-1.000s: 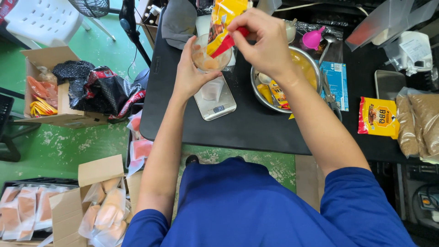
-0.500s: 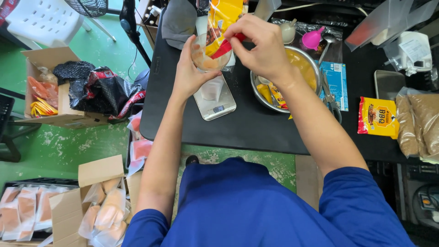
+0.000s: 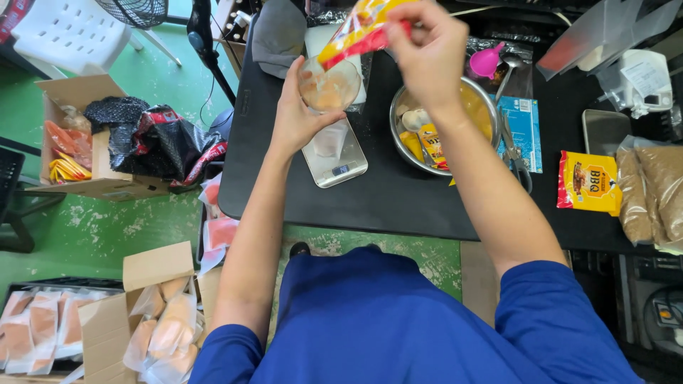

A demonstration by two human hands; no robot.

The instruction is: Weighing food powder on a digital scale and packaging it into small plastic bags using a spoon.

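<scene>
Tipping further than a second ago, the yellow-and-red plastic sachet (image 3: 359,32) sits pinched in the right hand (image 3: 427,50), its fingers clamped on the top edge at twelve o'clock. The left hand (image 3: 299,114) wraps a clear round cup of orange powder (image 3: 329,87) above the silver digital scale (image 3: 334,153) on the black worktop (image 3: 398,199), so filling continues.

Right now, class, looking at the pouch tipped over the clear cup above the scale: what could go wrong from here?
1. The left hand holds the clear cup in the air, not on the scale; powder may spill onto the black table.
2. The right hand tilts the yellow-red pouch steeply, so too much could pour out.
3. A one-handed grip could let the cup tip.
</scene>
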